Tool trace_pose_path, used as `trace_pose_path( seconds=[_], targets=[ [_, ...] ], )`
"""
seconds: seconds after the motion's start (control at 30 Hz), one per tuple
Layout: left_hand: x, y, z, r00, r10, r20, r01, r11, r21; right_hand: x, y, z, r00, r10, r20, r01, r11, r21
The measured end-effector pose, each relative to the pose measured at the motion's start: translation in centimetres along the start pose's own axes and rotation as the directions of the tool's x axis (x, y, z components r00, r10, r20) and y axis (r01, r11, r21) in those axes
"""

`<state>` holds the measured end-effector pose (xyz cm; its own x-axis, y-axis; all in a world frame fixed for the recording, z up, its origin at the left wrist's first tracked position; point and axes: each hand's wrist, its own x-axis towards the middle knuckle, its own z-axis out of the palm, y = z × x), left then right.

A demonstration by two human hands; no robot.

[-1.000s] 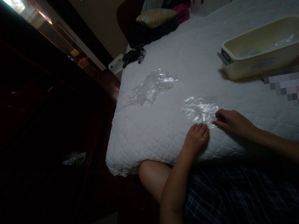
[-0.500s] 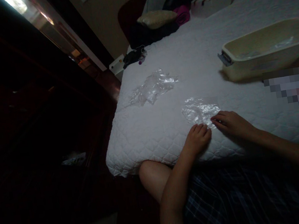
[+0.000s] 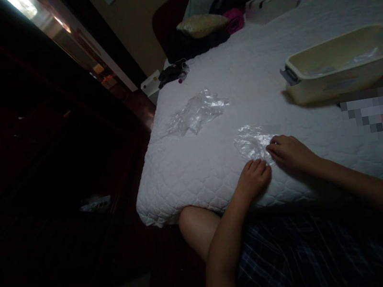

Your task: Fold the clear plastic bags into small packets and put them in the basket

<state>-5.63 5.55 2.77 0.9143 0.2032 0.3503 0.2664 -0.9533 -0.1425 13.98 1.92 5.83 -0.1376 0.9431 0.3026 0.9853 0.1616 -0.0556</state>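
A small clear plastic bag [image 3: 250, 144] lies flat on the white quilted bed [image 3: 239, 77] near its front edge. My left hand [image 3: 254, 178] rests on the mattress just below the bag, fingers together and flat, tips touching its near edge. My right hand [image 3: 289, 153] lies on the bag's right side with fingers curled over the plastic, pressing it down. A crumpled heap of clear plastic bags [image 3: 196, 112] sits farther left on the bed, apart from both hands.
A cream plastic tub [image 3: 342, 64] with clear plastic inside stands on the bed at the right. Dark clothes, a tan cushion [image 3: 201, 24], a pink item and a white box [image 3: 273, 2] lie at the headboard. Dark floor and furniture fill the left.
My right hand has slid left over the small bag, covering more of its right side. My left hand has barely moved.
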Motion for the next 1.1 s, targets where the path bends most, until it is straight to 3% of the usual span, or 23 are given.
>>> trace_pose_path(
  seconds=[0.23, 0.33, 0.43, 0.57, 0.7, 0.9, 1.1],
  targets=[
    [-0.1, 0.0, 0.3, 1.000, -0.007, -0.023, 0.007, 1.000, 0.007, -0.3, 1.2, 0.4, 0.996, 0.065, -0.063, -0.053, 0.983, 0.174],
    [-0.1, 0.0, 0.4, 1.000, -0.012, -0.027, 0.012, 1.000, -0.008, 0.1, 0.9, -0.2, 0.994, 0.047, -0.095, -0.018, 0.959, 0.282],
    [0.0, 0.0, 0.3, 1.000, -0.012, 0.011, 0.012, 1.000, -0.005, 0.8, 0.2, -0.5, 1.000, -0.003, -0.017, 0.009, 0.934, 0.358],
    [0.1, 0.0, -0.1, 0.996, -0.009, 0.090, 0.007, 1.000, 0.023, 1.5, -0.8, 0.0, 0.993, 0.027, 0.112, -0.056, 0.962, 0.266],
    [0.0, 0.0, 0.2, 0.999, -0.024, 0.048, 0.023, 1.000, 0.018, 1.7, -1.0, 0.9, 0.986, 0.089, 0.141, -0.120, 0.964, 0.236],
    [-0.2, -0.1, 0.6, 0.999, -0.013, -0.035, 0.014, 1.000, 0.010, 1.8, -0.3, 1.5, 0.985, 0.135, 0.111, -0.168, 0.906, 0.389],
    [-0.2, 0.0, 0.3, 0.998, -0.015, -0.064, 0.015, 1.000, -0.007, 0.1, 2.3, 0.0, 0.977, 0.213, -0.025, -0.155, 0.782, 0.604]
  ],
)
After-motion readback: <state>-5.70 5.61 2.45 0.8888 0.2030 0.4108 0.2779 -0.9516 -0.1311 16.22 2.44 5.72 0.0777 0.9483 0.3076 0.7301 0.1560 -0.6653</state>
